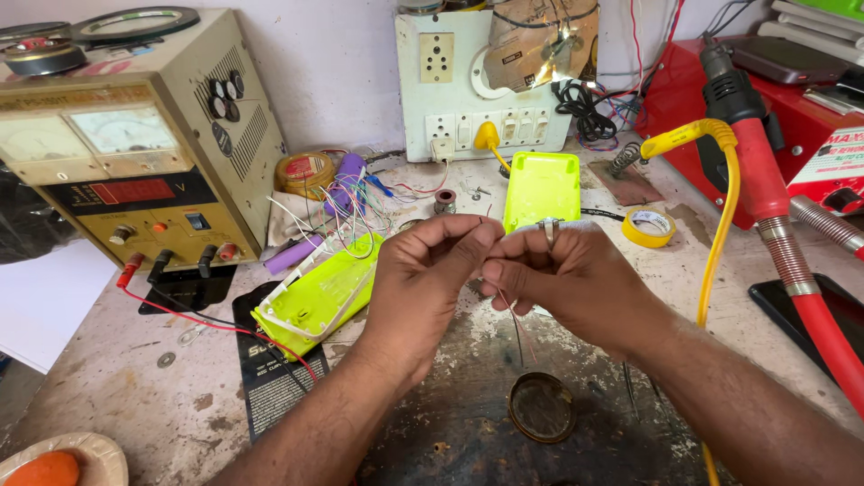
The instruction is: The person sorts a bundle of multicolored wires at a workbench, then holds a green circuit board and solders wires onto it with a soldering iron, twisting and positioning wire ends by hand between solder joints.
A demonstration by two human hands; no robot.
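Head view: left hand and right hand both pinch thin wires

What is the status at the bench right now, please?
Left hand and right hand pinch thin wires between fingertips. Open green casing lies left. Nothing in the way.

Bare forearms, sleeveless; a silver ring on the right hand.

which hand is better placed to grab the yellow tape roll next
Right. The right hand is on the same side as the yellow tape roll; the left hand would have to cross over it.
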